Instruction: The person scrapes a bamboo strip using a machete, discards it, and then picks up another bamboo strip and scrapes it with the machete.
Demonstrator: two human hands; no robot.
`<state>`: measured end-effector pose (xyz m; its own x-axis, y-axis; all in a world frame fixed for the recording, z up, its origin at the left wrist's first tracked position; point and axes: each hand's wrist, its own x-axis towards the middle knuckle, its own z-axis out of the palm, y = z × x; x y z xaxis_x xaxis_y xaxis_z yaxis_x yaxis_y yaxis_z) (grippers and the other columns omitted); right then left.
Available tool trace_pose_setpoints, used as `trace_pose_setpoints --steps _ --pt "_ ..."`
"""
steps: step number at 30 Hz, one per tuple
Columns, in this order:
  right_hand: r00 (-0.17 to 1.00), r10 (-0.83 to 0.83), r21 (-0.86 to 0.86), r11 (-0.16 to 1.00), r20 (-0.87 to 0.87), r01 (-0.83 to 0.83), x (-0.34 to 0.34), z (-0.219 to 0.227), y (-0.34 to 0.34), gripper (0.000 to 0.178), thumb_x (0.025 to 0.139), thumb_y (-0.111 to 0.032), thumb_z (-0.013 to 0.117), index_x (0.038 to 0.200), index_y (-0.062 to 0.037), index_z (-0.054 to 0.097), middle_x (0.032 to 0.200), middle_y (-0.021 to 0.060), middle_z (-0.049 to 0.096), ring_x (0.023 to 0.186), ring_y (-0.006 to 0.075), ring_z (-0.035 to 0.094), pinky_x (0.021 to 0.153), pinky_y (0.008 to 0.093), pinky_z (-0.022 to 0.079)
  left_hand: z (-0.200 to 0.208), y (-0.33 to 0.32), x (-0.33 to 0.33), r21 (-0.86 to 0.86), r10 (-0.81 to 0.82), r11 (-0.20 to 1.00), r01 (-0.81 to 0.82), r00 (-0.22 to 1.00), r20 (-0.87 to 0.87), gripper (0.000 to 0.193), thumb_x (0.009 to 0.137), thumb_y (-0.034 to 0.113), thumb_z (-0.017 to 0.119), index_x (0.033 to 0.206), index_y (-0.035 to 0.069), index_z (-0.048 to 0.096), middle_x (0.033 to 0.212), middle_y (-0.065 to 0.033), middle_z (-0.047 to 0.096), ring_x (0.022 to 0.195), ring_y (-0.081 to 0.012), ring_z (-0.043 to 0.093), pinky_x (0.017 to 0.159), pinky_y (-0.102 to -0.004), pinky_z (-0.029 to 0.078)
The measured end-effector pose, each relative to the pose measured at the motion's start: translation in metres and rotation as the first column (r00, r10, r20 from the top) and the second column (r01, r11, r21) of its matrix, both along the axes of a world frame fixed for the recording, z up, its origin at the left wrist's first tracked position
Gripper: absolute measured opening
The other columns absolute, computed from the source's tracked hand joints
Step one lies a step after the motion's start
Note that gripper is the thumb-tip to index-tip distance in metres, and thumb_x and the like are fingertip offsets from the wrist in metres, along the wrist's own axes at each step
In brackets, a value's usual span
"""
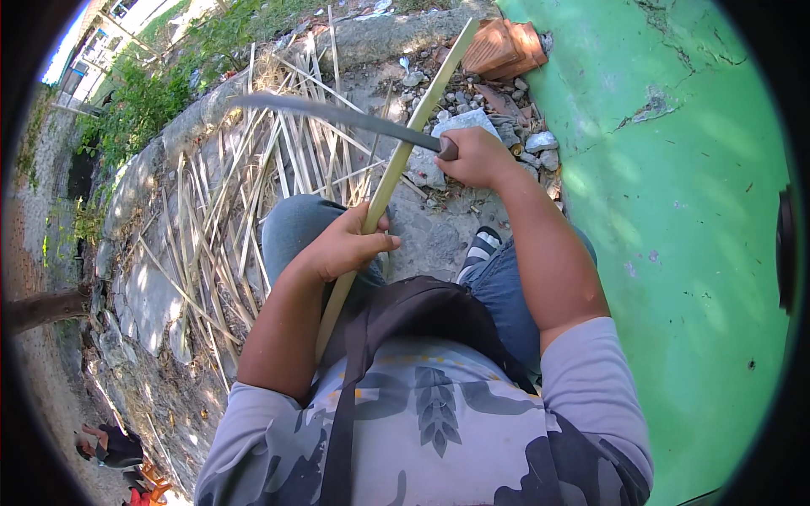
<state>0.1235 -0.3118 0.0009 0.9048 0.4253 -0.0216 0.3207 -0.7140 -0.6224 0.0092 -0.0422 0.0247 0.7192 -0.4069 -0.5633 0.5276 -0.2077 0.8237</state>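
Note:
A long pale bamboo strip slants from beside my waist up and away to the right. My left hand is closed round it near my left knee, with the thumb lying across it. In my right hand is the dark handle of a machete, whose long grey blade points left. The blade crosses the strip a little beyond my left hand and seems to touch it. Much of the handle is hidden by my fingers.
Many thin split strips lie heaped on the stony ground to my left. Ahead are rubble and stacked orange roof tiles. A cracked green floor spreads to my right. Another person is at the far lower left.

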Motion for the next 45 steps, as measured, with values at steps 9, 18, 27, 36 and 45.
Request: trace_pose_setpoints --steps 9,18,27,36,45 --pt "0.993 0.034 0.086 0.996 -0.112 -0.025 -0.022 0.007 0.013 0.024 0.081 -0.027 0.075 0.083 -0.0049 0.068 0.070 0.0127 0.065 0.065 0.0267 0.062 0.064 0.0410 0.048 0.003 0.003 0.000 -0.032 0.028 0.999 -0.029 0.999 -0.045 0.037 0.085 0.023 0.079 0.106 0.011 0.051 0.075 0.0016 0.050 0.058 -0.0085 0.046 0.051 -0.0263 0.037" --pt "0.959 -0.284 0.037 0.958 -0.013 0.284 0.005 -0.006 -0.007 0.024 0.080 -0.031 0.073 0.091 -0.0106 0.072 0.086 0.0158 0.072 0.087 0.0355 0.070 0.077 0.0452 0.055 0.002 0.000 0.001 -0.030 0.006 1.000 -0.005 1.000 0.020 0.036 0.086 0.022 0.078 0.106 0.011 0.051 0.075 0.0016 0.050 0.058 -0.0086 0.046 0.052 -0.0269 0.038" --pt "0.963 0.168 -0.213 0.969 0.209 -0.123 -0.018 0.027 0.015 0.022 0.080 -0.027 0.073 0.085 -0.0068 0.066 0.079 0.0186 0.068 0.079 0.0389 0.068 0.068 0.0485 0.053 0.010 0.005 -0.001 -0.055 -0.002 0.999 0.001 1.000 -0.018 0.037 0.085 0.021 0.080 0.106 0.012 0.050 0.077 0.0019 0.051 0.059 -0.0077 0.045 0.052 -0.0249 0.037" --pt "0.927 -0.375 0.066 0.925 0.003 0.374 0.007 0.002 -0.020 0.026 0.081 -0.027 0.071 0.094 -0.0050 0.071 0.088 0.0164 0.074 0.086 0.0347 0.072 0.077 0.0426 0.055 0.008 0.003 -0.001 -0.063 0.019 0.998 -0.021 0.999 -0.029 0.037 0.086 0.018 0.079 0.106 0.012 0.050 0.077 0.0021 0.051 0.058 -0.0071 0.045 0.051 -0.0253 0.036" --pt "0.958 0.113 -0.204 0.977 0.262 -0.060 -0.020 0.031 0.021 0.021 0.074 -0.025 0.075 0.085 -0.0105 0.065 0.075 0.0154 0.069 0.076 0.0388 0.069 0.069 0.0491 0.054 0.012 0.008 0.001 -0.081 0.049 0.995 -0.053 0.998 -0.050 0.035 0.087 0.016 0.078 0.108 0.012 0.049 0.076 0.0021 0.051 0.055 -0.0074 0.044 0.049 -0.0259 0.034"
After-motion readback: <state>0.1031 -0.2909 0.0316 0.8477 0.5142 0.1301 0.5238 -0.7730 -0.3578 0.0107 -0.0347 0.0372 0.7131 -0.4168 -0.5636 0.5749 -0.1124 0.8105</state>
